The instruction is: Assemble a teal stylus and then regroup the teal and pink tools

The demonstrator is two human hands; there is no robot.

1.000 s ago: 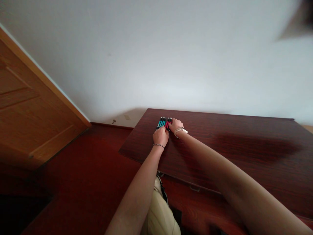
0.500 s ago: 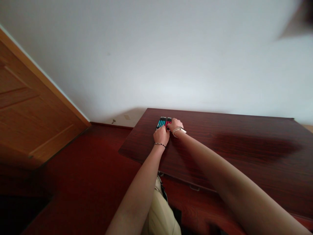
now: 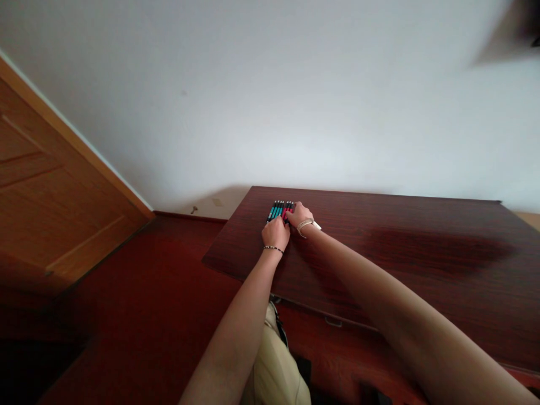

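A row of pens lies side by side near the far left corner of the dark red-brown table. Several teal and black pens (image 3: 275, 210) make up the left part, and red and black pens (image 3: 288, 208) lie to their right across a narrow gap. My left hand (image 3: 276, 232), with a beaded bracelet on its wrist, is curled over the near ends of the row; its fingertips are hidden. Against the right side of the red pens is my right hand (image 3: 301, 214), fingers bent and thumb on the pens. A light watch band circles that wrist.
The table (image 3: 379, 225) stretches far to the right against a white wall (image 3: 295, 101). A drawer handle (image 3: 333, 322) shows under its front edge. On the left are a wooden door (image 3: 63, 185) and red floor (image 3: 160, 281). A doorstop (image 3: 194, 210) sits low by the wall.
The whole view has shifted slightly, so everything sits a little further left. Both hands stay at the pens, and the row looks the same.
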